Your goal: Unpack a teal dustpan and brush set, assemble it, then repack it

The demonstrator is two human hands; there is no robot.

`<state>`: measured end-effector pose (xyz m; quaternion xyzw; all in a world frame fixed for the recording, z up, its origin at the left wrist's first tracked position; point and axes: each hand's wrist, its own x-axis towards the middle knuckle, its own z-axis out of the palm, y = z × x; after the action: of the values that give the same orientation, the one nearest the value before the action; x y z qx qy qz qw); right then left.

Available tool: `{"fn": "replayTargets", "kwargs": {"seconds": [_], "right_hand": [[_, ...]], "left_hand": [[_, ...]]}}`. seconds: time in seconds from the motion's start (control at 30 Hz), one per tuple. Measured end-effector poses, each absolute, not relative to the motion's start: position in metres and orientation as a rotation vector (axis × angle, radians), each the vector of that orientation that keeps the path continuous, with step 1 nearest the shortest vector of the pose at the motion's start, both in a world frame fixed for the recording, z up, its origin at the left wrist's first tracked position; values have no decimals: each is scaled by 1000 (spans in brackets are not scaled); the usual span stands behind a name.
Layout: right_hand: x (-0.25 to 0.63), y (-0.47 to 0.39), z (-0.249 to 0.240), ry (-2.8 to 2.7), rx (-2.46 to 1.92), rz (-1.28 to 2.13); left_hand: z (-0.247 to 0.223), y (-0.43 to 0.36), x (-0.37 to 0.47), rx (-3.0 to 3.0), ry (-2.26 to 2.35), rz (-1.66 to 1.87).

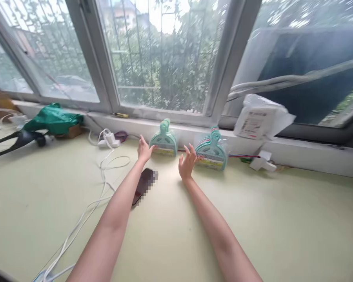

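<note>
Two packs of mint-green plastic clips with hooked tops stand upright against the white window ledge at the far edge of the pale green table. The left pack of mint-green plastic clips point(164, 139) lies just beyond and to the right of the left hand point(144, 150), whose fingers are spread wide and hold nothing; its thumb tip looks to touch the pack's lower left corner, or nearly so. The right pack of mint-green plastic clips point(211, 149) stands just right of the right hand point(187, 162), also wide and empty, fingertips at the pack's left edge. Each hand is nearer its own pack; both packs rise vertically.

A dark smartphone point(144, 184) lies flat beneath the left forearm. Left of that hand run white cables point(104, 172) and a white charger point(108, 140); farther left, a green bag point(54, 117). Right of the right hand sit a white parcel point(260, 117) and a white plug point(263, 162). Nothing stands between hands and packs on the table point(282, 219).
</note>
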<state>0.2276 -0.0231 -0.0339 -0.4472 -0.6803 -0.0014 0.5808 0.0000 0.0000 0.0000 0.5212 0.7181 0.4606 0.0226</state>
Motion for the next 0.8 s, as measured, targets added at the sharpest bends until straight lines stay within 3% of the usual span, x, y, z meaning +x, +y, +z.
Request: {"fn": "replayTargets", "kwargs": {"seconds": [0.2,0.37,0.47,0.63,0.8], "right_hand": [[361,-21,-50,-1136,-1381,-186],[427,-1,-57,-1222,-1501,248],[427,9,-61,-1367,-1529,437],[423,0,-62,-1359,-1519,412],[419,-38,-59,-1390,-1411,304]], "left_hand": [[21,-6,34,1512,2395,1844],[24,-21,84,1503,2261,2025],[-2,-35,126,1692,2048,1935],[-47,-63,171,1685,1820,1734],[-37,-89,173,1345,1553,1662]]}}
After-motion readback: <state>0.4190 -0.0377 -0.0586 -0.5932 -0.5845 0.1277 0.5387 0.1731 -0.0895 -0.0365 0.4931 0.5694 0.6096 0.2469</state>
